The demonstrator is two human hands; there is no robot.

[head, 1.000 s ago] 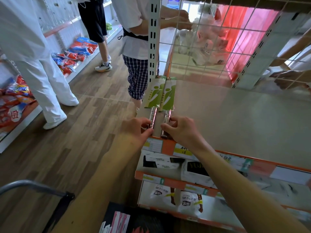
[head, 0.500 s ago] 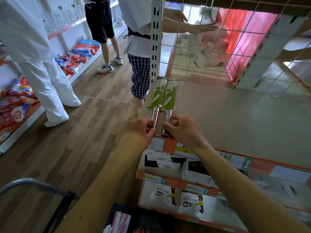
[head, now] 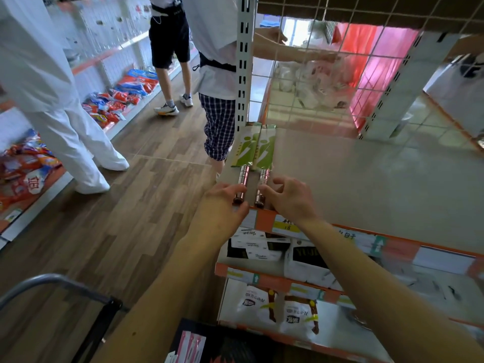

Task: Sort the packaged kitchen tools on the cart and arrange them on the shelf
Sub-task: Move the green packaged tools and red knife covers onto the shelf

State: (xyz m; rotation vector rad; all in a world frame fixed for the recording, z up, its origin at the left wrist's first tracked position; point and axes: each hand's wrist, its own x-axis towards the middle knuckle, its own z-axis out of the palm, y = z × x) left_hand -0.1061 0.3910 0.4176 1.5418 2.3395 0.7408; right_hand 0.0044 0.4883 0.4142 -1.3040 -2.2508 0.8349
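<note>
— Nearest first?
— At the bottom edge, a dark box (head: pixel 235 347) with pink-striped packs (head: pixel 188 344); to its left, a grey cart handle (head: pixel 52 280) over brown wood-plank floor (head: pixel 136 210).
— And just ahead?
— Two lower shelves (head: pixel 275 281): white packs with brown handles (head: pixel 296 310) on the lowest, white boxes (head: pixel 259 247) above. Orange price strips (head: pixel 264 218) along every front edge.
— Hands?
— For the left hand (head: pixel 222 203), a narrow grip, pinching the metal handle of the left packaged tool (head: pixel 245 155). Same for the right hand (head: pixel 290 200): curled fingers, narrow grip on the handle end of the right packaged tool (head: pixel 265 153).
— Placement of the tools?
— Flat on the pale shelf (head: pixel 366 184), at its left front corner, side by side and just apart, handles toward the front edge, green card sleeves toward the back.
— Farther off?
— Matte beige surface, white wire mesh (head: pixel 340 74) at the back, a white slotted upright (head: pixel 243 61) at the left corner, red sheeting (head: pixel 372 61) beyond the mesh. Across the aisle, red and blue snack bags (head: pixel 125 93) on a low white shelf. In the aisle, three people seen from the waist down: white trousers (head: pixel 65 113), black shorts (head: pixel 170 35), checked shorts (head: pixel 220 127), the last with an arm behind the mesh.
— Anything readable?
— Handwritten "18" on a yellow tag (head: pixel 286 225) below the right wrist. "YUJ" in pale letters on a black label (head: pixel 307 254) among the boxes. Other print too blurred to read.
</note>
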